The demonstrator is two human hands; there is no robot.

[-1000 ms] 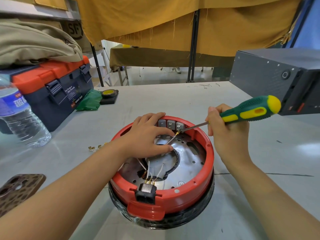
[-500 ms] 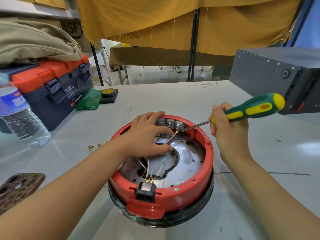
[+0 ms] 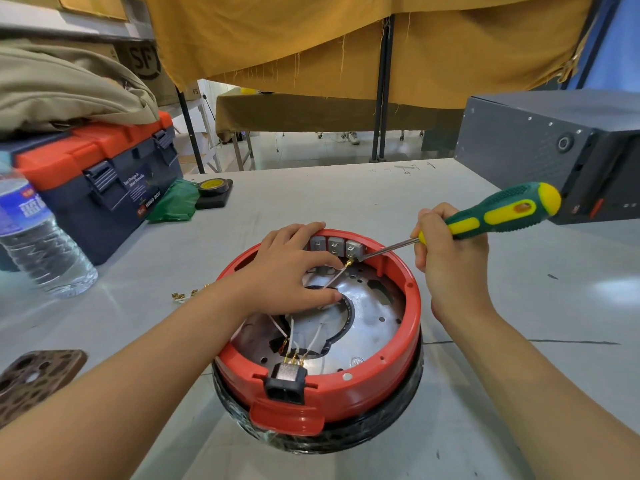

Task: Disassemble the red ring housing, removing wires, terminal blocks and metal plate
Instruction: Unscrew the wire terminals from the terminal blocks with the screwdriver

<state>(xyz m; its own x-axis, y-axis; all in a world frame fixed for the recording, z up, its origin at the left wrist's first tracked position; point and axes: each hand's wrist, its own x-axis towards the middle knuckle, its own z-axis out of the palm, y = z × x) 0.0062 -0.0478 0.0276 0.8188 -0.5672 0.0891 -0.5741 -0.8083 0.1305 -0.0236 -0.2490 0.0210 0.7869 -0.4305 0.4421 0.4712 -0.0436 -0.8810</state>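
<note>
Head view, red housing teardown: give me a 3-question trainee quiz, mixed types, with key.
1. True or false: the right hand grips the screwdriver by its green and yellow handle.
2. Multiple choice: the screwdriver tip sits nearest which of the three grey terminal blocks on the far wall of the red ring housing? A) left one B) middle one C) right one
3. Fill in: the white wires on the metal plate run to the black ____ at the housing's near rim.

Key: 1 true. 2 C. 3 socket.
</note>
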